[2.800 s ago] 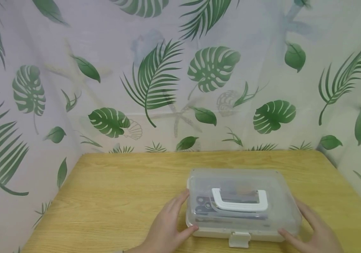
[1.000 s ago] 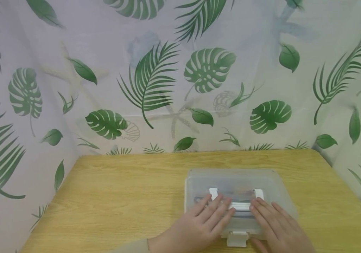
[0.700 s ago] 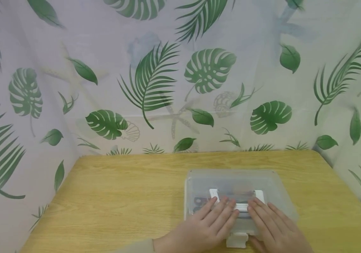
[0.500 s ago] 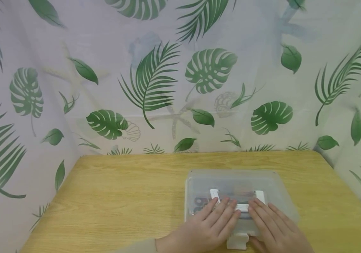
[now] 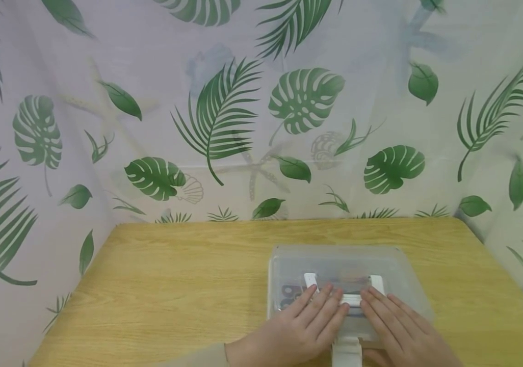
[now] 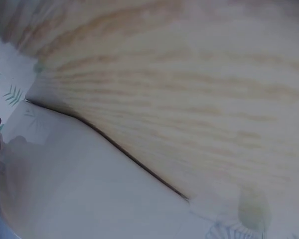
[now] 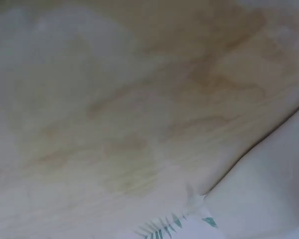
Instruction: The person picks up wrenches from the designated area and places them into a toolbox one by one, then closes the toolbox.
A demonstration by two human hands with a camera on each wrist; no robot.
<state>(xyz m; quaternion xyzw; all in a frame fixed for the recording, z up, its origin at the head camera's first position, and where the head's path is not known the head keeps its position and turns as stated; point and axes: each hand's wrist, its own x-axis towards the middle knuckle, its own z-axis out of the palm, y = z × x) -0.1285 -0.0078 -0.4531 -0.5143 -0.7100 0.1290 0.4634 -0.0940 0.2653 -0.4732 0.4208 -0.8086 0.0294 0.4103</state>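
Here, the clear plastic storage box with a white handle (image 5: 348, 265) sits on the light wooden table (image 5: 174, 285), near its front edge. The left hand (image 5: 295, 331) and right hand (image 5: 401, 331) lie flat on its lid, fingers straight, gripping nothing. Opening seems under way: the white front latch (image 5: 346, 352) looks flipped up, so lifting the lid likely follows.

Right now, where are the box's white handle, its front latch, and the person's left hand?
handle (image 5: 311, 279): head view, on its left end, clear of the fingers.
latch (image 5: 346, 352): head view, on the middle of the white tab at the box's front edge.
left hand (image 5: 298, 334): head view, on the back of the hand.
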